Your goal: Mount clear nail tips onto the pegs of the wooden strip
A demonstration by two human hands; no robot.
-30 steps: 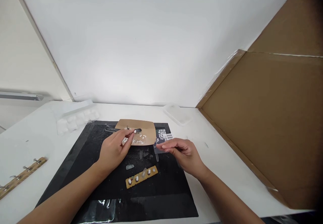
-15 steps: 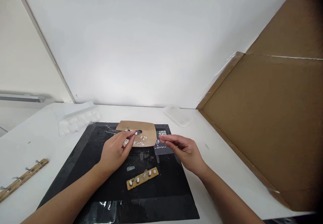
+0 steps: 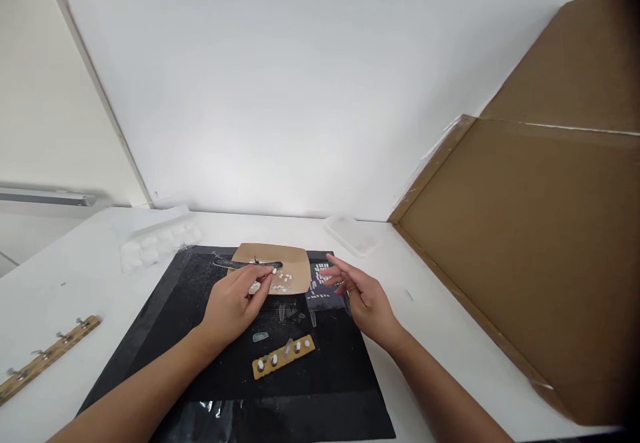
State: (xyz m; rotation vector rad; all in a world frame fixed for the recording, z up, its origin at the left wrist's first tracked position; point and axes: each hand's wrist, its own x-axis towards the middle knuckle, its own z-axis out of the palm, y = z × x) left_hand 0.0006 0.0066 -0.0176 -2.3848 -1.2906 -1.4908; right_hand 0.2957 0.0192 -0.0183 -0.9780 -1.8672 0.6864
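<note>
My left hand [image 3: 234,303] pinches a small white piece [image 3: 274,271] between thumb and fingertips, over a brown paper sheet [image 3: 295,256]. Small white bits lie scattered on that sheet, and a long dark tool [image 3: 225,264] rests across it. My right hand [image 3: 367,300] hovers above a dark card [image 3: 327,302] with rows of white pieces, its fingers apart and nothing visible in them. Nearer me, a wooden strip [image 3: 283,356] carries several white blobs and a clear nail tip [image 3: 289,348] standing up. Another clear nail tip [image 3: 260,337] lies beside the strip.
A black mat [image 3: 225,376] covers the middle of the white table [image 3: 425,363]. White moulded trays [image 3: 160,243] stand at the back left, a translucent tray [image 3: 353,233] at the back. Another wooden strip [image 3: 50,356] with metal clips lies left. Cardboard [image 3: 525,250] walls the right side.
My right hand's fingers have spread apart and lifted from their closed pose. My left hand keeps its pinch on the white piece. The whole view has shifted slightly.
</note>
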